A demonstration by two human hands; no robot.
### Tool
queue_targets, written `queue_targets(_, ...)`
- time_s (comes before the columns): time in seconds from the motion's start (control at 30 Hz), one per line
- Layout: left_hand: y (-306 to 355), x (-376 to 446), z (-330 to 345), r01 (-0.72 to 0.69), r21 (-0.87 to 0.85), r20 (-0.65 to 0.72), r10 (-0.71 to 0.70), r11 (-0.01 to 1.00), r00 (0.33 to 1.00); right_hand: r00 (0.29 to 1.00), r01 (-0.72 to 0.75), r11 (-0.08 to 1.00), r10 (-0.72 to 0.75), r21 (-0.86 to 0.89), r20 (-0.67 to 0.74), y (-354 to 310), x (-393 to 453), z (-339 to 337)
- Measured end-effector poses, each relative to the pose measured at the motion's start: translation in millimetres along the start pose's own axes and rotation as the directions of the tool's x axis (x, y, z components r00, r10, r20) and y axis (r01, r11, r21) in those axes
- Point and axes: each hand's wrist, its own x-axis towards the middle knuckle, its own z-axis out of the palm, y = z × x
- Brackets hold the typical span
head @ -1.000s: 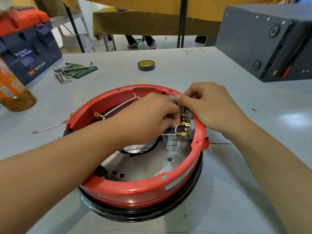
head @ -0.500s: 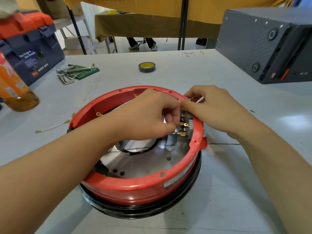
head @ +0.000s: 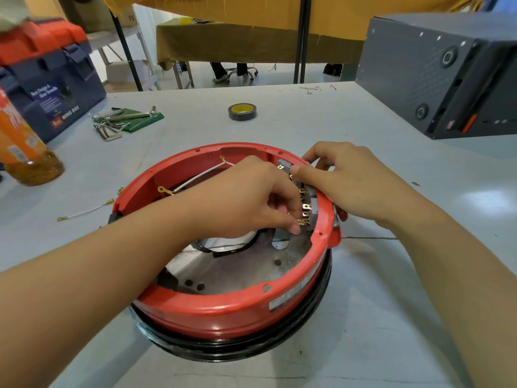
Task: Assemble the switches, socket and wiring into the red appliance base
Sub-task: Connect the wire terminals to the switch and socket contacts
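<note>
Left hand hides its fingertips' grip at terminals; orange bottle cut by left edge; toolbox lettering blurred.

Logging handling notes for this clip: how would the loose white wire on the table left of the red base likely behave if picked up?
The white wire is thin and lies in a slight curve, so it would probably flop and sag from a pinch. It looks very light for its length. Its small brass end terminals could snag on the base rim.
</note>
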Motion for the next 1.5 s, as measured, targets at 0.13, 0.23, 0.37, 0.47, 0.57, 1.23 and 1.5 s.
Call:
queue_targets(0.13,-2.6,-0.9,-1.4,-0.019,0.009,0.005,0.019,1.000,1.000,1.000,-0.004,1.000,0.004,0.001,0.008,0.9,0.9,-0.1)
queue_targets(0.23,-3.7,-1.1,-2.3,-0.027,0.016,0.003,0.027,0.999,1.000,1.000,-0.009,1.000,0.009,0.023,0.014,1.4,1.4,0.2)
queue_targets(0.37,-5.3,-1.1,-3.3,-0.017,0.011,-0.012,0.017,1.000,1.000,1.000,-0.010,1.000,0.010,0.015,0.021,1.0,0.8,0.2)
queue_targets(0.47,-5.4,-1.1,-3.0,-0.007,0.008,-0.010,0.007,1.000,1.000,1.000,-0.008,1.000,0.008,0.010,0.020,0.9,0.9,-0.5)
queue_targets(0.57,-4.9,-1.2,-2.7,0.001,0.008,-0.004,-0.001,1.000,1.000,1.000,-0.004,1.000,0.004,-0.001,0.018,1.0,0.9,-0.8)
queue_targets(1.23,-4.3,-0.5,-2.4,0.009,0.019,0.006,-0.009,1.000,1.000,0.999,-0.008,1.000,0.008,0.015,0.031,1.3,0.7,-0.6)
queue_targets(1.5,-2.1,0.1,-0.3,0.003,0.004,-0.003,-0.003,1.000,1.000,0.999,-0.007,1.000,0.006,0.015,0.031,0.5,0.5,-0.4)
